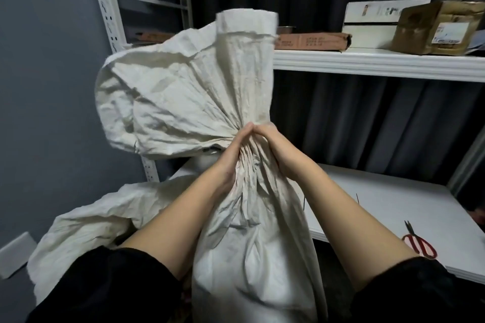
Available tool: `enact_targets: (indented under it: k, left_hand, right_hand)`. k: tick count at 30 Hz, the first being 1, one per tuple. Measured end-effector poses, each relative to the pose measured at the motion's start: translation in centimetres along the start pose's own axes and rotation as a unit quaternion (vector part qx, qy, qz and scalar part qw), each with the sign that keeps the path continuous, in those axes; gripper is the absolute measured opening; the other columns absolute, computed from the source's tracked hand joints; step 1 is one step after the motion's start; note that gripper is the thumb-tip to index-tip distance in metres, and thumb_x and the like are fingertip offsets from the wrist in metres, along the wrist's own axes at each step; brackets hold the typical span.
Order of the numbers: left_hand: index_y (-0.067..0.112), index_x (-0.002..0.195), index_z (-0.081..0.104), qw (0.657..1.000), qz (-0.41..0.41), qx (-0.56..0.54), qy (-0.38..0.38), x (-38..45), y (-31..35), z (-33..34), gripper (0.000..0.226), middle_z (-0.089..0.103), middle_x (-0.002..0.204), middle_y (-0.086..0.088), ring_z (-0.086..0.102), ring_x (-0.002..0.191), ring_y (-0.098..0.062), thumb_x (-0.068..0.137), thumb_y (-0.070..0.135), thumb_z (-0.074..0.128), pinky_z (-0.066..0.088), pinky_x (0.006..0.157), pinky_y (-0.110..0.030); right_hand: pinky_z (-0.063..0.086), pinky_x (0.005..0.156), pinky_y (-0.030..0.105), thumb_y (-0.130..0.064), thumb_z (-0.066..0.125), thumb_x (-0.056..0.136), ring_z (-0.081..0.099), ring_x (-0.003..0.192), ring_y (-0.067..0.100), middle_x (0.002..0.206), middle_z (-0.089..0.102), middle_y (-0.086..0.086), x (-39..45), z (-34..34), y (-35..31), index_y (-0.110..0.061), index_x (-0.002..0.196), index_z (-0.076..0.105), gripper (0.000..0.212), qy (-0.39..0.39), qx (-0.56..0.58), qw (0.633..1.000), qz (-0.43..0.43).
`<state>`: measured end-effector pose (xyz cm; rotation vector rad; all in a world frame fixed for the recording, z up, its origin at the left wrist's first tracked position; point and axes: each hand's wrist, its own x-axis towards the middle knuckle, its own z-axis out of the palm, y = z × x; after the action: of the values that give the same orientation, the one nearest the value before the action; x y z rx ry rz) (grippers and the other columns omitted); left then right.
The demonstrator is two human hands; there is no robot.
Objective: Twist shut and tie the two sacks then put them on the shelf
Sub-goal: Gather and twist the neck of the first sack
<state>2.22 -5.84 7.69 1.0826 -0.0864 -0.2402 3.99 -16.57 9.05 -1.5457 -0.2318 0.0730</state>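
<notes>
Clamping both my left hand (231,157) and right hand (273,149) around the soft sack (252,244) neck, I judge the full-looking body at six o'clock heavy.

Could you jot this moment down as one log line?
step: twisting neck | sack | left hand: grips neck | right hand: grips neck | tie: none visible | second sack: left, waiting

white sack (252,238) upright, neck gathered | second sack (86,220) slumped left

left hand (231,157), right hand (278,149) | gripping gathered neck | white sack (249,257) upright
</notes>
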Motion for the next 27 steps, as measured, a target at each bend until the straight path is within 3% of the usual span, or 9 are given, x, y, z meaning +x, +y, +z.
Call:
enact_targets:
  k: [4, 8, 11, 13, 16, 18, 20, 24, 27]
  left_hand:
    - [0.013, 0.103, 0.069, 1.0, 0.003, 0.026, -0.002, -0.1, 1.0, 0.0, 0.033, 0.074, 0.09, -0.011, 0.071, 0.08, -0.024, 0.089, 0.04, 0.055, 0.054, 0.082, -0.037]
    - [0.019, 0.115, 0.067, 0.976, -0.018, 0.219, 0.009, 0.2, 2.2, -0.1, 0.051, 0.074, 0.102, -0.006, 0.071, 0.093, -0.019, 0.075, 0.05, 0.071, 0.055, 0.085, -0.032]
    - [0.023, 0.125, 0.06, 0.913, -0.066, 0.397, -0.062, 0.2, 3.5, -0.2, 0.071, 0.068, 0.116, 0.001, 0.065, 0.106, -0.015, 0.069, 0.066, 0.066, 0.047, 0.098, -0.03]
    - [0.022, 0.131, 0.056, 0.876, -0.069, 0.471, -0.075, 0.3, 4.0, -0.4, 0.081, 0.061, 0.127, 0.007, 0.057, 0.115, -0.009, 0.068, 0.072, 0.062, 0.037, 0.105, -0.025]
    - [0.016, 0.137, 0.049, 0.907, -0.044, 0.404, -0.106, 0.1, 3.0, -1.6, 0.085, 0.057, 0.135, 0.005, 0.053, 0.122, -0.007, 0.067, 0.061, 0.068, 0.034, 0.108, -0.024]
    - [0.015, 0.137, 0.046, 0.933, -0.027, 0.346, -0.097, -0.2, 1.1, -3.5, 0.081, 0.058, 0.133, 0.001, 0.056, 0.119, -0.01, 0.067, 0.047, 0.073, 0.041, 0.104, -0.025]
    - [0.016, 0.138, 0.037, 0.918, -0.035, 0.386, -0.09, -1.1, -1.1, -4.4, 0.08, 0.056, 0.13, 0.0, 0.057, 0.114, -0.011, 0.07, 0.03, 0.077, 0.047, 0.096, -0.022]
    - [0.011, 0.147, 0.016, 0.913, -0.011, 0.4, -0.084, -1.5, -4.4, -3.6, 0.099, 0.042, 0.142, -0.003, 0.044, 0.127, -0.009, 0.072, 0.006, 0.08, 0.04, 0.101, -0.017]
    - [0.008, 0.142, 0.028, 0.933, 0.013, 0.35, -0.089, -1.1, -5.5, -2.5, 0.087, 0.055, 0.132, -0.006, 0.056, 0.115, -0.007, 0.07, -0.005, 0.076, 0.049, 0.089, -0.013]
  right_hand:
    - [0.05, 0.097, 0.035, -0.026, 0.075, 0.075, 0.063, 0.113, 0.017, 0.128, 0.062, 0.005, -0.7, -1.1, 1.5, -0.021, 0.14, 0.036, 0.076, -0.114, 0.013, 0.993, 0.026]
    - [0.05, 0.097, 0.035, -0.004, 0.065, 0.086, 0.064, 0.11, 0.021, 0.12, 0.065, 0.011, -1.7, 0.0, 1.7, -0.012, 0.133, 0.048, 0.051, -0.104, -0.009, 0.994, 0.014]
    - [0.053, 0.079, 0.02, 0.004, 0.062, 0.085, 0.068, 0.086, 0.014, 0.09, 0.069, 0.005, -1.6, 0.8, 2.0, -0.006, 0.107, 0.062, 0.025, -0.063, -0.055, 0.997, -0.001]
    - [0.048, 0.073, 0.01, 0.003, 0.059, 0.087, 0.061, 0.094, 0.012, 0.091, 0.065, 0.0, -1.4, 1.6, 2.3, -0.007, 0.105, 0.062, 0.021, -0.008, -0.126, 0.992, -0.019]
    - [0.045, 0.101, 0.029, -0.009, 0.059, 0.089, 0.054, 0.118, 0.013, 0.125, 0.058, -0.001, -1.2, 1.5, 3.1, -0.009, 0.129, 0.053, 0.041, 0.033, -0.057, 0.997, -0.039]
    - [0.052, 0.093, 0.039, -0.01, 0.069, 0.069, 0.065, 0.108, 0.026, 0.115, 0.068, 0.009, -1.4, 0.7, 3.4, -0.005, 0.12, 0.062, 0.052, 0.057, 0.048, 0.997, -0.012]
    - [0.054, 0.085, 0.04, -0.007, 0.066, 0.058, 0.068, 0.098, 0.033, 0.105, 0.071, 0.018, -1.4, 0.1, 3.3, 0.002, 0.11, 0.065, 0.053, 0.058, 0.075, 0.996, 0.004]
    - [0.053, 0.069, 0.027, 0.004, 0.065, 0.063, 0.067, 0.076, 0.016, 0.083, 0.072, 0.008, -1.8, 0.6, 2.9, 0.005, 0.098, 0.068, 0.034, 0.048, 0.083, 0.995, -0.021]
    - [0.052, 0.068, 0.024, -0.003, 0.072, 0.078, 0.066, 0.076, 0.015, 0.08, 0.069, 0.007, -2.3, 0.6, 3.1, -0.005, 0.092, 0.067, 0.015, 0.024, 0.104, 0.994, -0.003]
